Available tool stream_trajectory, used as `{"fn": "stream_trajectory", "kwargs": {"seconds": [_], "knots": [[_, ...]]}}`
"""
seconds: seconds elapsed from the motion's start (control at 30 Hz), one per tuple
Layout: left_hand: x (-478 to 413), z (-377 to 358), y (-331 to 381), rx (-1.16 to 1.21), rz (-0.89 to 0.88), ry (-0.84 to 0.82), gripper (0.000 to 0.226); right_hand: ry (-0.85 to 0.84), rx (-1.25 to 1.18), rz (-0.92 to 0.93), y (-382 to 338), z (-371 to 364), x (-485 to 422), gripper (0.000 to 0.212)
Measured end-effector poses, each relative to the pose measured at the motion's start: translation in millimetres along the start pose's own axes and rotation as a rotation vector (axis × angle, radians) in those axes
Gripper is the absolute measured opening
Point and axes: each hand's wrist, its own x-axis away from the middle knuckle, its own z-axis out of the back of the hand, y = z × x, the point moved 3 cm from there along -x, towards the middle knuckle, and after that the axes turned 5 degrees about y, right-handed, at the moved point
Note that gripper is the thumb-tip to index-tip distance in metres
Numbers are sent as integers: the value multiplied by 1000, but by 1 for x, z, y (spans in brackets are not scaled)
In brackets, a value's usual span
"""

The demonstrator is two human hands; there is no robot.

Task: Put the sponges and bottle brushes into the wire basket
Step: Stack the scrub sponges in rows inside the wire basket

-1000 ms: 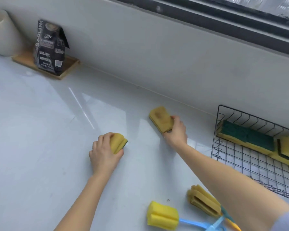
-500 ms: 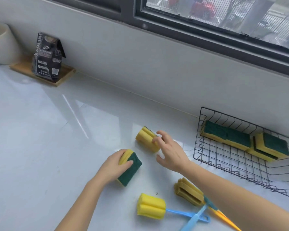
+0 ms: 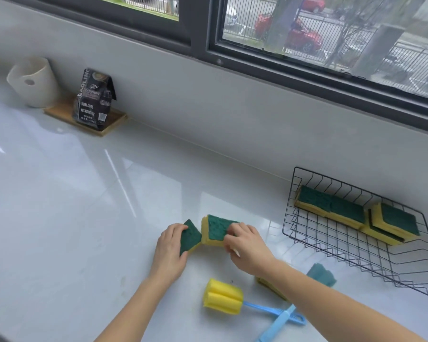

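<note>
My left hand [image 3: 169, 248] grips a yellow sponge with a green scouring face [image 3: 190, 238], tilted on the counter. My right hand [image 3: 245, 244] holds a second yellow-and-green sponge [image 3: 214, 230], and the two sponges touch edge to edge. The black wire basket [image 3: 336, 245] stands to the right against the wall with several green-topped sponges [image 3: 331, 206] along its far side. A bottle brush with a yellow foam head [image 3: 223, 296] and blue handle lies in front of my hands. A second brush's darker head [image 3: 269, 285] and a teal foam head [image 3: 323, 274] are partly hidden by my right forearm.
A black coffee bag [image 3: 94, 99] stands on a wooden tray [image 3: 109, 127] at the back left, beside a white cylindrical holder [image 3: 34, 81]. A grey wall and a dark-framed window run along the back of the glossy white counter [image 3: 72, 206].
Both hands have drawn their sponges toward each other and turned them green side up; the sponges now touch. The camera has tilted up, showing more of the window.
</note>
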Motion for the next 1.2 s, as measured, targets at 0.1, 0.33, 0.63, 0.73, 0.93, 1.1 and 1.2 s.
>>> {"fn": "stream_trajectory", "kwargs": {"seconds": [0.1, 0.33, 0.63, 0.73, 0.93, 1.1, 1.2], "knots": [[-2, 3, 3, -4, -31, -36, 58, 16, -17, -33, 2, 6, 8, 14], [-1, 9, 9, -79, -55, -132, 58, -34, -11, -29, 3, 13, -1, 57], [0, 7, 8, -16, -8, -121, 57, -46, 9, -15, -1, 2, -7, 42], [0, 7, 5, -17, -13, -126, 58, -109, 98, -49, 4, 1, -7, 46], [0, 5, 8, -33, -24, -146, 59, -108, 17, -97, 3, -10, -2, 45], [-1, 6, 6, -51, -58, -170, 59, -65, 1, -133, 1, -12, -3, 42], [-1, 8, 6, -53, -71, -182, 58, -46, 4, -154, -1, -14, 0, 39]]}}
